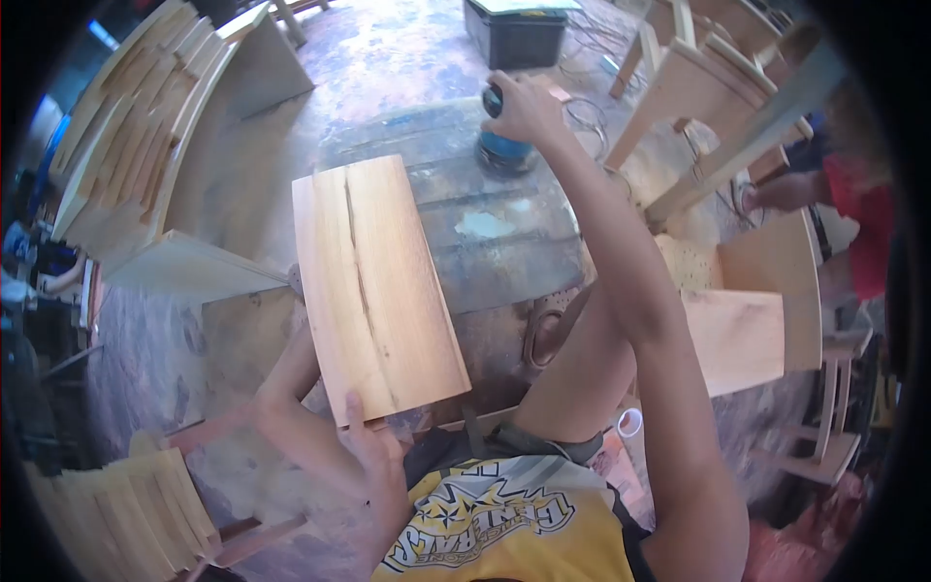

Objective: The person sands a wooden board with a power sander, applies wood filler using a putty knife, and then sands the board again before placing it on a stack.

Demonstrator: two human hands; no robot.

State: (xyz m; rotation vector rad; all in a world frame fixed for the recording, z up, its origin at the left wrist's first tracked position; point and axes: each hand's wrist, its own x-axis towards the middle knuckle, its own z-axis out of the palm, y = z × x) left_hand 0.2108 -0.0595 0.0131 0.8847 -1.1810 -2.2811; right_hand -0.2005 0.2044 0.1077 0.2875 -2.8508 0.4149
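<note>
A pale wooden board point(373, 291) with a dark crack along its grain is tilted up in front of my body. My left hand point(373, 441) grips the board's near edge, with the thumb on its face. Farther forward, my right hand point(527, 109) is wrapped round a blue and black power tool point(504, 150), which is over the worn, stained work surface point(514, 252). Tool and board are apart. Part of the tool is hidden behind my right hand.
Curved wooden pieces point(126, 126) are stacked at the upper left, more point(145, 514) at the lower left. A black bin point(514, 37) stands ahead. Wooden furniture point(669, 87) and a light box-like piece point(737, 335) are right, near a person in red point(863, 204). A tape roll point(630, 422) lies beside my leg.
</note>
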